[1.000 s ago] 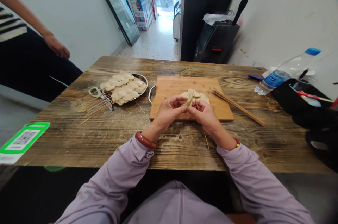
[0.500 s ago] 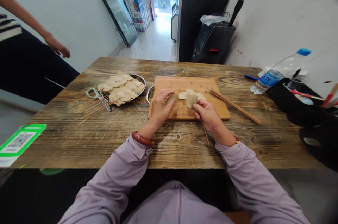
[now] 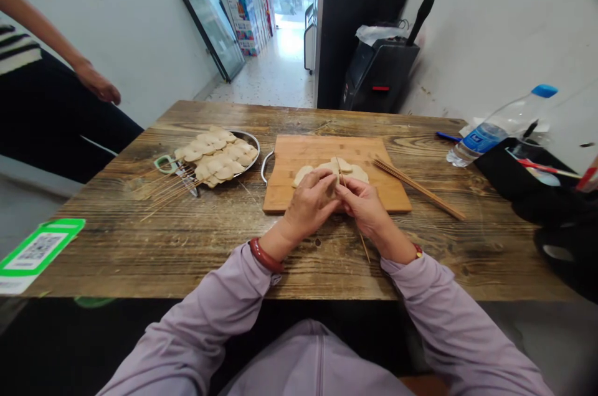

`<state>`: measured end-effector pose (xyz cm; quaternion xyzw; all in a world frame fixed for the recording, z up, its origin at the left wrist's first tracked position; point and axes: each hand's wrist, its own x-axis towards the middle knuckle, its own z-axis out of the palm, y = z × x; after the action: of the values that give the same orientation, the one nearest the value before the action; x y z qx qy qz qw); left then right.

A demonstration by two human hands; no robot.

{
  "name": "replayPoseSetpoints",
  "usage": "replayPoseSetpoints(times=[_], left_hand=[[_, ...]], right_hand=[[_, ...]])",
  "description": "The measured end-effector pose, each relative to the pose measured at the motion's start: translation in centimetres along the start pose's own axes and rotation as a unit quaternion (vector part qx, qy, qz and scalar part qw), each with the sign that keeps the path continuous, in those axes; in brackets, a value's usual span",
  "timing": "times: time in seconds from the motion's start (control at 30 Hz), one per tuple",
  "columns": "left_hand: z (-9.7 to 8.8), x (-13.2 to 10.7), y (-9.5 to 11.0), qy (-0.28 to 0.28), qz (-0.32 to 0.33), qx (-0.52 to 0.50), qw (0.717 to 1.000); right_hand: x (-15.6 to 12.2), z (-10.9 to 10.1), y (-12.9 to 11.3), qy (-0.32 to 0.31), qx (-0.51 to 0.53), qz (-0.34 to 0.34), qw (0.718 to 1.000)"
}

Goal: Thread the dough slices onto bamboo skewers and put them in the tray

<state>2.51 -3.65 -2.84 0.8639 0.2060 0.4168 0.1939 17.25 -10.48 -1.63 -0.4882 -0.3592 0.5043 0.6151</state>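
Observation:
My left hand (image 3: 309, 202) is closed, its fingers bent round a thin beige slice (image 3: 332, 185) that is mostly hidden. Touching it at the fingertips, my right hand (image 3: 367, 206) pinches a thin wooden skewer (image 3: 363, 245) whose lower end points toward me. Behind the hands, several pale round slices (image 3: 357, 174) lie on the wooden cutting board (image 3: 283, 156). How far the skewer passes through the held slice is hidden by my fingers.
On the left, skewered slices (image 3: 217, 156) rest on a metal plate (image 3: 256, 146), beside green-handled scissors (image 3: 164, 164). Bare skewers (image 3: 420, 189) lie across the board's right side. A water bottle (image 3: 481, 137) and black holder (image 3: 502, 175) stand right. Another person's hand (image 3: 98, 81) hangs beyond the table.
My left hand has moved right with its slice and met my right hand at the skewer. The slice near my right fingertips is now largely covered.

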Motion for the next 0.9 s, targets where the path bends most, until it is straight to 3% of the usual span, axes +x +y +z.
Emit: replayPoseSetpoints(times=[0.13,0.23,0.3,0.37,0.43,0.53,0.73,0.8,0.9], left_hand=[[-0.1,0.5,0.0,0.038,-0.059,-0.061,0.996],[-0.4,0.9,0.0,0.059,-0.159,-0.162,0.972],[-0.8,1.2,0.0,0.071,-0.26,-0.275,0.923],[-1.2,1.4,-0.1,0.08,-0.347,-0.388,0.85],[-1.6,1.6,-0.2,0.088,-0.396,-0.465,0.787],[-2.2,2.0,-0.4,0.113,-0.424,-0.51,0.74],[-2.9,2.5,-0.8,0.144,-0.43,-0.516,0.726],[-3.1,2.6,-0.9,0.149,-0.436,-0.506,0.729],[-3.1,2.7,-0.9,0.153,-0.437,-0.496,0.735]], right_hand=[[-0.2,0.1,0.2,-0.007,-0.014,0.002,1.0],[-0.2,0.1,0.1,-0.004,0.003,0.002,1.0],[-0.2,-0.1,0.0,0.002,0.013,0.0,1.0],[-0.2,-0.2,-0.1,-0.002,0.015,-0.004,1.0],[-0.2,-0.3,-0.2,-0.015,0.012,-0.006,1.0],[-0.5,-0.3,-0.1,-0.044,0.004,0.003,0.999],[-1.3,0.5,0.5,-0.081,-0.066,0.025,0.994],[-1.3,0.6,0.6,-0.073,-0.108,-0.002,0.992],[-1.2,0.4,0.3,-0.038,-0.199,-0.093,0.975]])
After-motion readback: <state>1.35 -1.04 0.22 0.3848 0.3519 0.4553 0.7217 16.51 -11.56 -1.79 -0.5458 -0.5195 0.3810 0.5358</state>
